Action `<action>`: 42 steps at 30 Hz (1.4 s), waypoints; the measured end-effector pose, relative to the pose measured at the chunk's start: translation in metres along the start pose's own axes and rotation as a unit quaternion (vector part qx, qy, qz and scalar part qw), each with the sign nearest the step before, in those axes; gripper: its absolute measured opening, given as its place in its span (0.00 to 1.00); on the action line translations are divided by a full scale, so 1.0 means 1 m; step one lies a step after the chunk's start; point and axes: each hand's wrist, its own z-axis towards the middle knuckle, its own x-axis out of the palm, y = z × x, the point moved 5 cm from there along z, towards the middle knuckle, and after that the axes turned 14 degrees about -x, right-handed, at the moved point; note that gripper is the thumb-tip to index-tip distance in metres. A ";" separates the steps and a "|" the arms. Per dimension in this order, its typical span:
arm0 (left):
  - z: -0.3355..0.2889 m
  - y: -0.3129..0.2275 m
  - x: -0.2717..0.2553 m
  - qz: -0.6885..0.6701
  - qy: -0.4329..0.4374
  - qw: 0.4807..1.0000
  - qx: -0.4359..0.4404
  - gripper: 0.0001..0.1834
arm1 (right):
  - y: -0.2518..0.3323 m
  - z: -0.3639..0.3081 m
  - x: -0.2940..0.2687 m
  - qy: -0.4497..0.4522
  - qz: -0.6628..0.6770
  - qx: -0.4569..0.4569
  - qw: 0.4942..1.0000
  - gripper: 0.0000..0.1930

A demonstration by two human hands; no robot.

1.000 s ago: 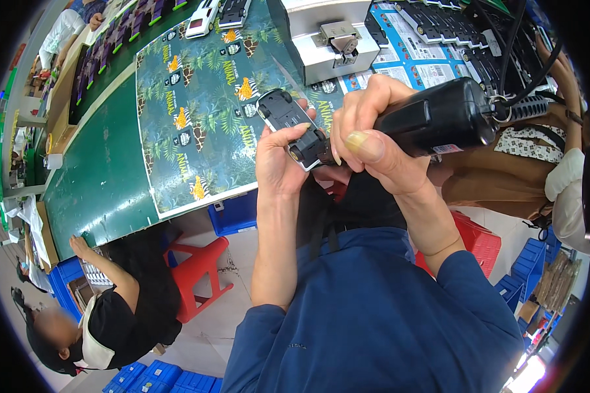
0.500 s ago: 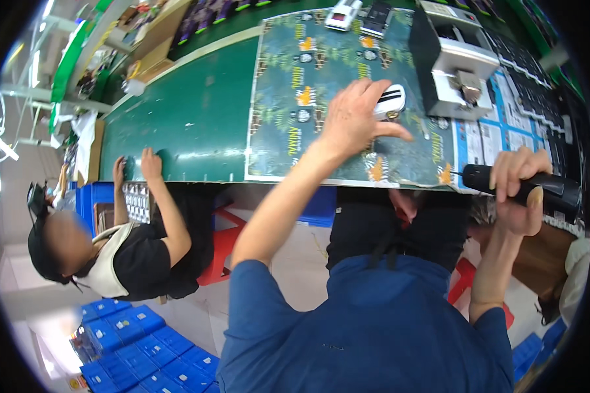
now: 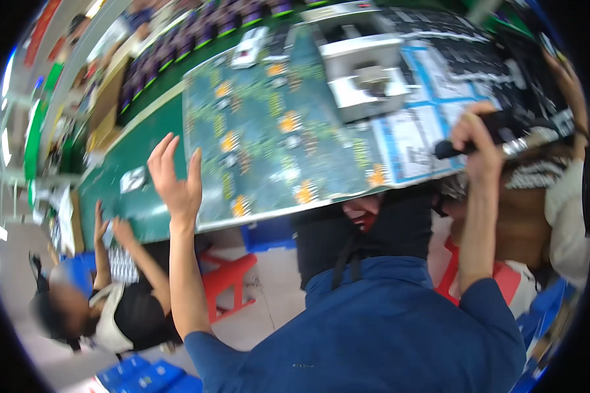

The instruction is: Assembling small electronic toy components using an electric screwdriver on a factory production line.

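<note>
White toy car [image 3: 133, 180] now on the green table [image 3: 144, 208]

Half a second ago my left hand [image 3: 177, 180] was on a car over the patterned mat [image 3: 262, 134]; now I see it empty, fingers spread, so I judge that car released. My right hand [image 3: 478, 141] grips a black power screwdriver [image 3: 448, 150]. A co-worker's hand [image 3: 122, 230] is near the car; a metal fixture [image 3: 367, 85] obstructs the mat's far right.

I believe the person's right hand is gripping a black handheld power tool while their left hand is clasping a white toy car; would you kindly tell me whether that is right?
Not quite: the head view shows the left hand open and empty, with its fingers spread. The right hand is indeed gripping the black handheld power tool.
</note>
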 end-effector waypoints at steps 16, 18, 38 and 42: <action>0.076 -0.409 0.315 -0.114 0.494 0.846 -0.166 0.32 | 0.063 -0.006 -0.044 0.021 -0.107 -0.035 0.993 0.10; 0.066 -0.403 0.343 -0.131 0.396 0.884 -0.211 0.36 | 0.068 -0.004 -0.049 0.032 -0.108 -0.046 0.993 0.12; 0.029 -0.301 0.119 -0.721 0.384 0.513 -0.263 0.17 | 0.046 0.007 -0.053 -0.038 -0.096 -0.043 0.994 0.06; -0.021 -0.195 0.087 -0.678 0.297 0.555 -0.379 0.17 | 0.060 0.026 0.008 -0.011 0.154 -0.142 0.978 0.07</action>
